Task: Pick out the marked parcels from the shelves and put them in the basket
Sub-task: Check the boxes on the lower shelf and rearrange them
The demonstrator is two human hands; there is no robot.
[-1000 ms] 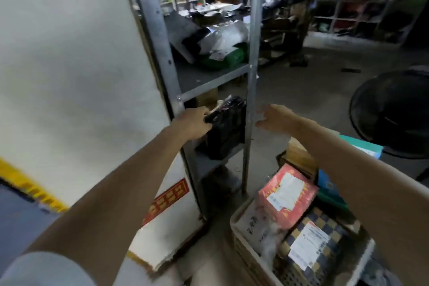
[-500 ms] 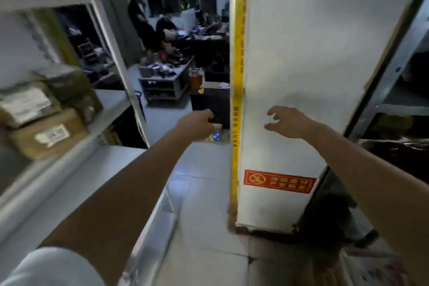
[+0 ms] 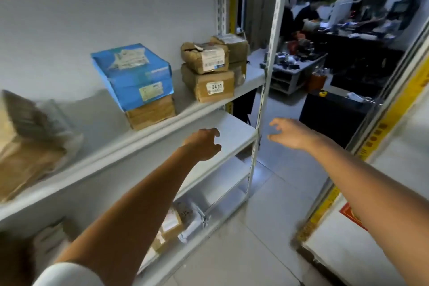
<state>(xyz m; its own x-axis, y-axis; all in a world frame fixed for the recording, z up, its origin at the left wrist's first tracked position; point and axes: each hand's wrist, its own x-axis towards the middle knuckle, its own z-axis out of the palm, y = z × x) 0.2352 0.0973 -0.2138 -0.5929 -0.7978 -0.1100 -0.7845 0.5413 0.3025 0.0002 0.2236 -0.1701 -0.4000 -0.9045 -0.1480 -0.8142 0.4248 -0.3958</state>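
Middle shelf (image 3: 162, 127): blue box (image 3: 134, 74) on a brown box (image 3: 151, 112); stacked brown parcels (image 3: 209, 83) near right end, one labelled 0410.
Lowest shelf (image 3: 218, 223): packets (image 3: 183, 218) partly behind the left arm.
Left edge: blurred parcel (image 3: 25, 141), cut off.
Left hand (image 3: 204, 144): fingers loosely curled, empty.
Right hand (image 3: 290, 133): fingers spread, empty.

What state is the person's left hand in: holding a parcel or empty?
Empty. The left hand hangs before the shelf, its fingers loosely curled round nothing.
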